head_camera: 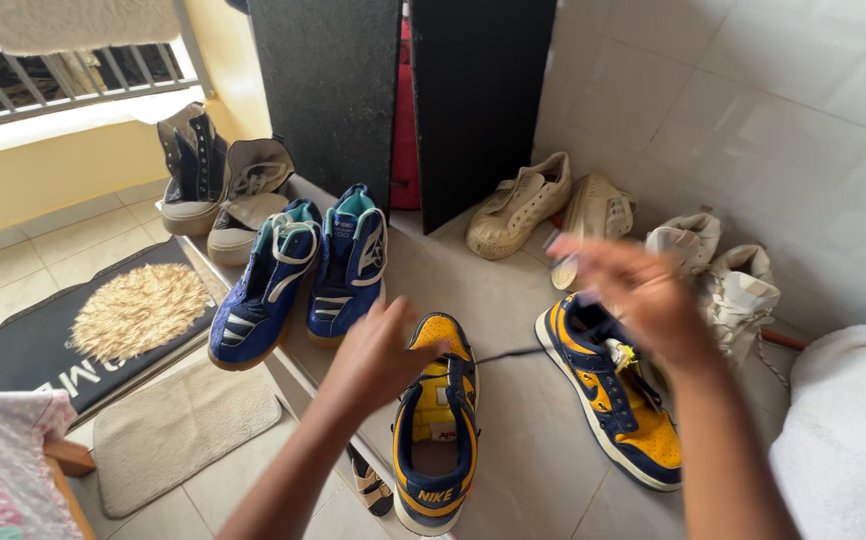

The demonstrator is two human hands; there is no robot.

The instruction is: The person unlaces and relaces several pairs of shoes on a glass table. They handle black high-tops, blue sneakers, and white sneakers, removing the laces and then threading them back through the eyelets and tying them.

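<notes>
On the tiled ledge by the wall, two navy-and-yellow sneakers sit side by side, well apart from each other. Left hand [378,350] rests on the toe end of the near sneaker [436,425], fingers curled down onto it — grip on anything can't be confirmed from this angle. A dark lace [509,354] runs from that hand's fingertips across toward the second sneaker [613,395], which lies angled, heel toward the camera. Right hand [643,290] hovers above that second sneaker, heavily motion-blurred; fingers look spread, but whether it holds the lace end — cannot tell.

Around them: a blue pair of sneakers [303,270] leaning just left of the hands, a cream pair [543,205] against the wall behind, a white pair [723,275] to the right of the right hand. Grey high-tops [218,185] stand further back left. Dark doormat [83,325] and a pale mat [178,425] lie on the floor below the ledge. White towel [853,430] at far right.
</notes>
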